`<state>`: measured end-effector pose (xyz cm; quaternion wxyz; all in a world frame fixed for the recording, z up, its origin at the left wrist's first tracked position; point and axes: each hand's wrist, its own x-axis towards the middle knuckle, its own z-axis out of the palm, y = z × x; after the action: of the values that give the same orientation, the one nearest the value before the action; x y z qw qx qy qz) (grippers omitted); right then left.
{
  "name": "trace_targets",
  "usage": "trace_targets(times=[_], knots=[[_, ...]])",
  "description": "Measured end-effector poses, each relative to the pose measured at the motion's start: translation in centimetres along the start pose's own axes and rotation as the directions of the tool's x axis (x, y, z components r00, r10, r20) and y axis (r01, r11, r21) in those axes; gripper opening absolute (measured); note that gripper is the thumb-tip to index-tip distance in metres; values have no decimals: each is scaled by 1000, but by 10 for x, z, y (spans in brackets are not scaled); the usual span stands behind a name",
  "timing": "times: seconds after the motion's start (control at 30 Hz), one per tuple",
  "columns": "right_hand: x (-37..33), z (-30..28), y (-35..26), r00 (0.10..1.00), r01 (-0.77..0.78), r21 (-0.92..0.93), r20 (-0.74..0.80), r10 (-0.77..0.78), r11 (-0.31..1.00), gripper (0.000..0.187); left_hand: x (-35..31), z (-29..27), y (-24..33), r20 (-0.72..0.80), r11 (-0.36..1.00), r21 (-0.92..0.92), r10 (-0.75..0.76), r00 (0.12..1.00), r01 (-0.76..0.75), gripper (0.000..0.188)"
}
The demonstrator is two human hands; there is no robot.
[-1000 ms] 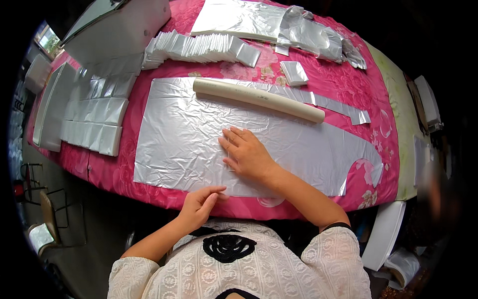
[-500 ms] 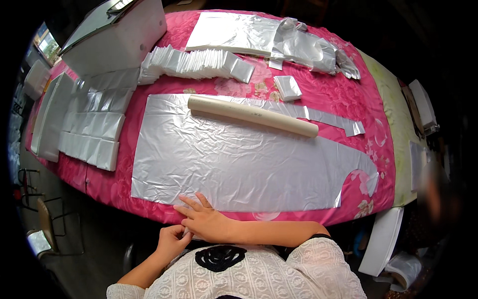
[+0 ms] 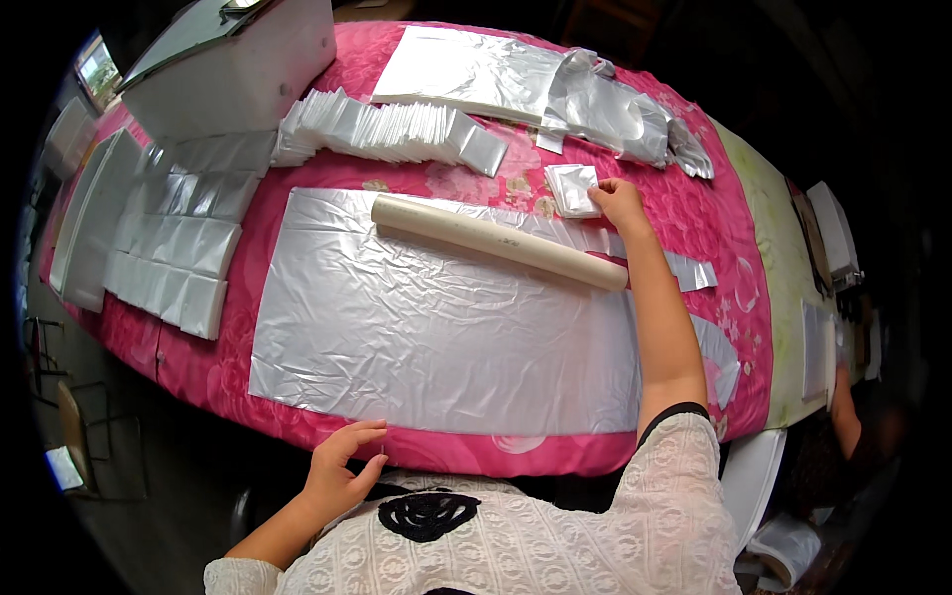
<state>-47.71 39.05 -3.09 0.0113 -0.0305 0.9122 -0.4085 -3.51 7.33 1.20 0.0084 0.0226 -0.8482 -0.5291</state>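
Note:
A large, creased silver plastic bag [image 3: 446, 337] lies flat across the table in front of me. A long cream-coloured tube [image 3: 496, 241] rests across its upper part. My right hand [image 3: 620, 201] reaches past the tube's right end, its fingers closed on the right edge of a small folded silver packet [image 3: 573, 193]. Whether it is one packet or a few stacked is hard to see. My left hand [image 3: 344, 466] hovers at the table's front edge, below the bag, with thumb and fingers apart and nothing visible in them. My right forearm hides the bag's right end.
A long row of folded silver packets [image 3: 387, 131] and a pile of silver bags [image 3: 466, 67] lie at the back. More packets [image 3: 169, 253] are laid out at left beside white boxes [image 3: 233, 79]. A pink flowered cloth [image 3: 213, 382] covers the table. Another person's arm [image 3: 845, 412] shows at right.
My hands have parted. The right one has moved from beside the left at the front edge to the small folded packet at the back right; the left stays near the edge, its fingers now spread.

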Motion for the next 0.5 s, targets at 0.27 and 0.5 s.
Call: trace_targets(times=[0.27,0.5], knots=[[-37,11,-31,951,119,-336,-231,-204,934,40,-2,-4,-3,-24,999,40,-9,1000,10,29],[-129,7,-49,859,446,-352,-91,-504,823,44,18,3,3,28,996,-2,92,995,-92,29]])
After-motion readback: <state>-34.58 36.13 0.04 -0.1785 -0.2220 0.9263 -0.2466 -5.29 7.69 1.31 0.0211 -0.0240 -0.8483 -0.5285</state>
